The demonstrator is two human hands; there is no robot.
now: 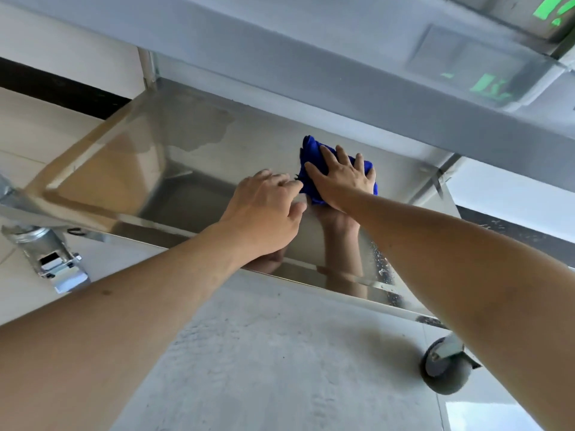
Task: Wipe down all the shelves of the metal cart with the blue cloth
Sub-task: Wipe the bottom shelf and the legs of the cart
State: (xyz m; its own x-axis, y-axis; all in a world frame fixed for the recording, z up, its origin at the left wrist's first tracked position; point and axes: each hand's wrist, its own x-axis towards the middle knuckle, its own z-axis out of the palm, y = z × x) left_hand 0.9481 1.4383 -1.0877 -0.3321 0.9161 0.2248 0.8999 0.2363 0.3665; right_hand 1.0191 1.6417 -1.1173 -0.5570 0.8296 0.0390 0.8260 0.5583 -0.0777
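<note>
The right hand [343, 178] lay flat, fingers spread, pressing the bunched blue cloth [314, 157] onto the bottom shelf [186, 169] of the metal cart. The left hand [267, 209] hovered just beside it, loosely curled and holding nothing. Even pressure would serve best, sweeping away from the palm toward the damp patch [205, 129] (apparently unwiped).

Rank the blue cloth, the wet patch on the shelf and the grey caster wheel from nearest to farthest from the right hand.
1. blue cloth, under the right hand.
2. wet patch, left on the shelf.
3. grey caster wheel, on the floor, lower right.
</note>
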